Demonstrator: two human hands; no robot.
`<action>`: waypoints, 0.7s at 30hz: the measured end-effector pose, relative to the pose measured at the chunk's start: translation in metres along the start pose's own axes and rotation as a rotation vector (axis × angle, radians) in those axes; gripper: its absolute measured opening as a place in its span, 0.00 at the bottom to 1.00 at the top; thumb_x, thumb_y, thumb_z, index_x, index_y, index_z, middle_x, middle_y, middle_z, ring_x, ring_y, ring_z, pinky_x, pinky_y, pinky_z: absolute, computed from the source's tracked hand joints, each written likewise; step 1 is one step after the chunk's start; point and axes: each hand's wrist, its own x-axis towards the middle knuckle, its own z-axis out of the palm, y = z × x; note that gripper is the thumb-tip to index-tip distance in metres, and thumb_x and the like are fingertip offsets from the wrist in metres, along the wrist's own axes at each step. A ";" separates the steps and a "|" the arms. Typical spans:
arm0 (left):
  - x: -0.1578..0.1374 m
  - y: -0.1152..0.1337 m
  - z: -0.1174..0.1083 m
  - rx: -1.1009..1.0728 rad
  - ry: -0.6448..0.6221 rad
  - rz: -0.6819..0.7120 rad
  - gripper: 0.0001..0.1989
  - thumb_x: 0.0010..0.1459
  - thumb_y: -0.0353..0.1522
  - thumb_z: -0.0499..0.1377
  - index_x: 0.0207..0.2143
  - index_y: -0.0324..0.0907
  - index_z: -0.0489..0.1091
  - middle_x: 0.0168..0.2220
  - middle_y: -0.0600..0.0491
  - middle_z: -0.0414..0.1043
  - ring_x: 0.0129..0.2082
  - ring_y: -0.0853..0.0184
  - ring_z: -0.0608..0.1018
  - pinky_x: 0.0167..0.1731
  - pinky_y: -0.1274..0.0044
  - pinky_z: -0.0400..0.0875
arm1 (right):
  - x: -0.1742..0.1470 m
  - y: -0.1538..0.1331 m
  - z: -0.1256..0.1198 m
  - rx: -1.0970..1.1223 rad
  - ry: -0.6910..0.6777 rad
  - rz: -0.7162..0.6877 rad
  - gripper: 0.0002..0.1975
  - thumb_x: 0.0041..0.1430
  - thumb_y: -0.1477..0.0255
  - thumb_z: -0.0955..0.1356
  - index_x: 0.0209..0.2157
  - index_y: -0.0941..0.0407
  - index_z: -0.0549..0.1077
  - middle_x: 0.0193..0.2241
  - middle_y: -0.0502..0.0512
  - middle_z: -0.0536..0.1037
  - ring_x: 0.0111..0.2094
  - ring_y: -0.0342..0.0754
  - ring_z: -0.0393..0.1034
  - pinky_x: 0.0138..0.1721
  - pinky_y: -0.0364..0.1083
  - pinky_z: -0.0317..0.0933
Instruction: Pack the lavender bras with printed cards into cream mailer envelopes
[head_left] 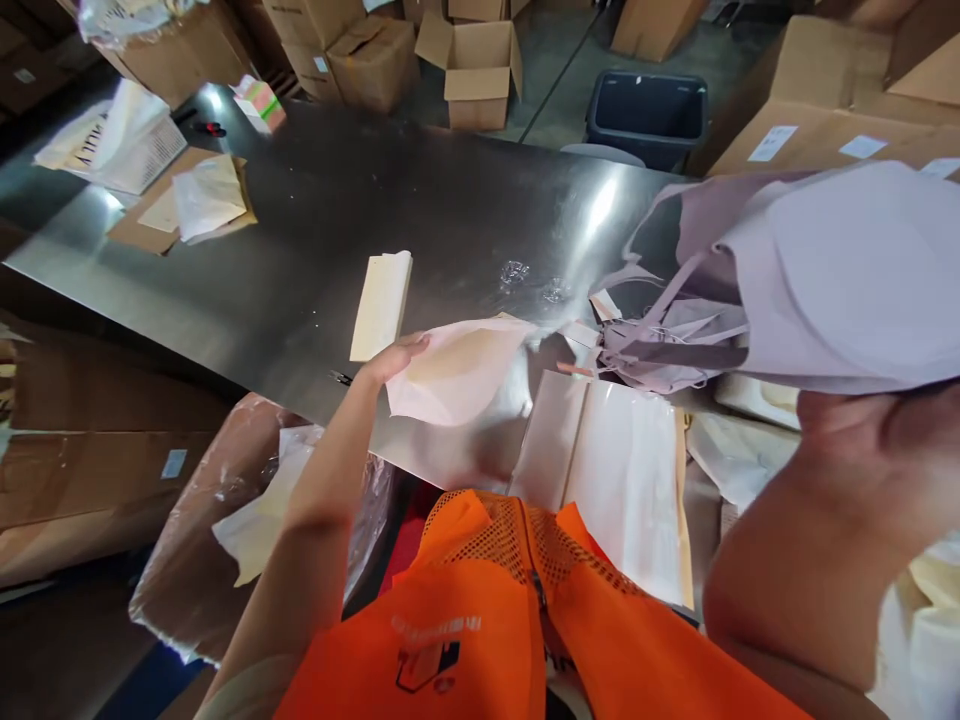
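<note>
Pinching the pale sheet [469,375] over the table [465,215], the left hand [399,358] should press lightly against creases; the right hand [862,435] meets lilac cloth [847,275], but its finger closing I cannot tell.

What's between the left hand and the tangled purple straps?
In the head view, the pale pink piece held by the left hand, then small pale scraps.

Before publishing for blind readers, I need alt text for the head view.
A person in orange holds a pale sheet over a metal table with the left grip; the right grip is at the edge of lilac material. Cardboard boxes stand beyond.
</note>
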 end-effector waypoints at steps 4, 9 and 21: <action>-0.009 0.006 0.033 0.231 -0.168 0.053 0.17 0.65 0.33 0.55 0.55 0.49 0.72 0.59 0.52 0.70 0.59 0.58 0.70 0.61 0.63 0.60 | -0.028 0.021 0.017 -0.034 -0.050 0.045 0.09 0.42 0.66 0.66 0.13 0.47 0.72 0.55 0.33 0.71 0.64 0.67 0.55 0.34 0.55 0.68; -0.022 -0.019 0.133 0.504 -0.305 0.047 0.34 0.43 0.16 0.64 0.52 0.50 0.73 0.64 0.49 0.61 0.68 0.50 0.54 0.62 0.46 0.22 | -0.090 0.083 0.009 -0.068 0.056 0.170 0.20 0.40 0.68 0.65 0.39 0.48 0.78 0.49 0.47 0.78 0.60 0.61 0.65 0.49 0.60 0.72; -0.072 -0.066 0.206 0.391 -0.258 -0.106 0.16 0.62 0.36 0.61 0.51 0.41 0.71 0.59 0.47 0.67 0.60 0.52 0.67 0.60 0.55 0.62 | -0.184 0.187 -0.106 -0.931 -0.396 0.623 0.25 0.46 0.59 0.70 0.45 0.51 0.65 0.53 0.60 0.70 0.58 0.59 0.62 0.57 0.58 0.62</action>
